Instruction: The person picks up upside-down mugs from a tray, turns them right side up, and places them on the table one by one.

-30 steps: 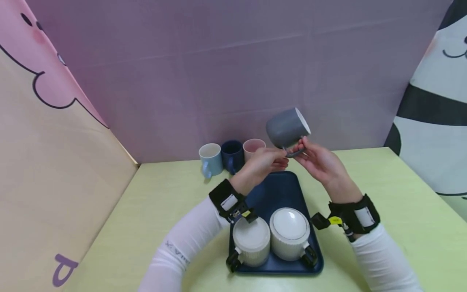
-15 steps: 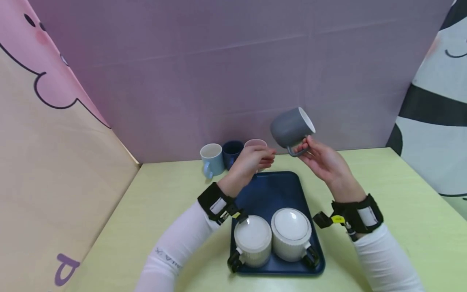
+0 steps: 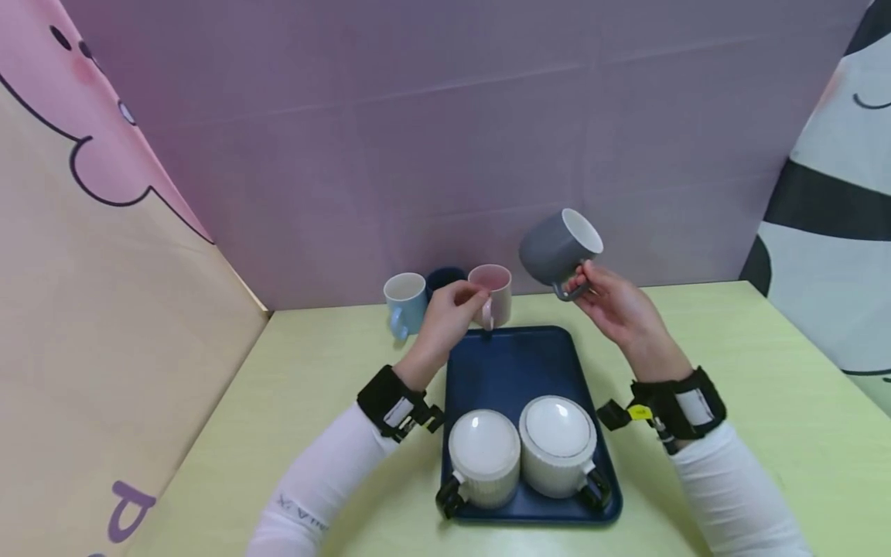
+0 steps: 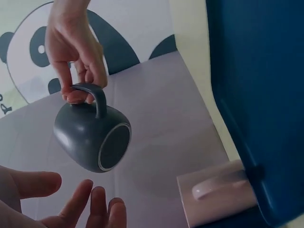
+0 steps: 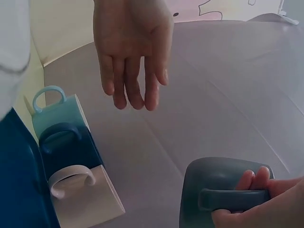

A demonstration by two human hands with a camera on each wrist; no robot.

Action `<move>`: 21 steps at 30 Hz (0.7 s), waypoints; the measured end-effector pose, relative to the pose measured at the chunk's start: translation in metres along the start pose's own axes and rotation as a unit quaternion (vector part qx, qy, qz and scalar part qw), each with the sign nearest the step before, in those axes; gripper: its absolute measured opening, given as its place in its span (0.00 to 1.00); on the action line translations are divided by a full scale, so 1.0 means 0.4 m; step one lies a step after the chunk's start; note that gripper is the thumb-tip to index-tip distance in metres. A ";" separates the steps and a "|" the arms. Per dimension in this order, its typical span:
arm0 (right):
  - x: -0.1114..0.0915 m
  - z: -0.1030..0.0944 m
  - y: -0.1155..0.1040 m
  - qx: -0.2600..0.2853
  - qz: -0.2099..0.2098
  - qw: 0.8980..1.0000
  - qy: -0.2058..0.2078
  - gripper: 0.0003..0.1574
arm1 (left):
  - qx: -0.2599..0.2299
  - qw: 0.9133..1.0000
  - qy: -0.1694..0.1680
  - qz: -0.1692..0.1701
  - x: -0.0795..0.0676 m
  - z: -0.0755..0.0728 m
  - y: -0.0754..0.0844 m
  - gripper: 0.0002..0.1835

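My right hand [image 3: 619,317] grips the handle of a grey mug [image 3: 557,247], held up in the air and tilted with its white inside facing right. In the left wrist view the mug's underside [image 4: 115,147] shows. My left hand [image 3: 445,317] holds nothing; its fingers hang loosely in front of the dark blue mug [image 3: 444,277] and overlap the pink mug [image 3: 493,286] in the head view. Seen from the right wrist, the left fingers [image 5: 133,85] point down, well apart from the grey mug. Beside the dark blue mug stands a light blue mug [image 3: 405,298].
A navy tray [image 3: 515,363] lies in front of the row of mugs. On its near end sit two upside-down white ribbed mugs [image 3: 485,456] with dark handles, side by side. A grey-purple cloth backdrop [image 3: 348,155] rises behind the pale green table [image 3: 320,363].
My left hand has come off the grey mug and moved left and slightly down, uncovering the pink mug. The right hand keeps the grey mug up, turned slightly so more of its inside shows.
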State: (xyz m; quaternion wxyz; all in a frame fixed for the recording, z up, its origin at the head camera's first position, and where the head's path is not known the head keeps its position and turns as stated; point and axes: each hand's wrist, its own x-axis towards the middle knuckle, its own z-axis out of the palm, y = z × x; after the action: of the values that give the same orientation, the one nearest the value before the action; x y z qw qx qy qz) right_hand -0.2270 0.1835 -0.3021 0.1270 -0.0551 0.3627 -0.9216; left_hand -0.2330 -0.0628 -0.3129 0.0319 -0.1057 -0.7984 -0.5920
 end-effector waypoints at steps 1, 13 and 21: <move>0.002 -0.002 0.000 -0.004 -0.001 1.000 0.000 0.11 | 0.017 1.000 0.005 0.012 -0.001 0.000 -0.007 0.12; 0.024 -0.024 0.007 -0.040 -0.018 0.999 0.013 0.14 | 0.210 0.960 0.056 0.178 -0.022 -0.004 -0.090 0.11; 0.043 -0.040 0.015 -0.067 -0.026 0.997 0.040 0.16 | 0.318 0.915 0.049 0.243 -0.040 -0.009 -0.135 0.17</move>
State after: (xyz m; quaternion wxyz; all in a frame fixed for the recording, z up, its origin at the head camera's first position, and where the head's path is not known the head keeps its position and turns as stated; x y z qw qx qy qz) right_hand -0.2454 0.1850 -0.3175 0.0849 -0.0361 0.4272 -0.8994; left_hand -0.2287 -0.0834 -0.3653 0.2452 -0.2516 -0.8916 -0.2857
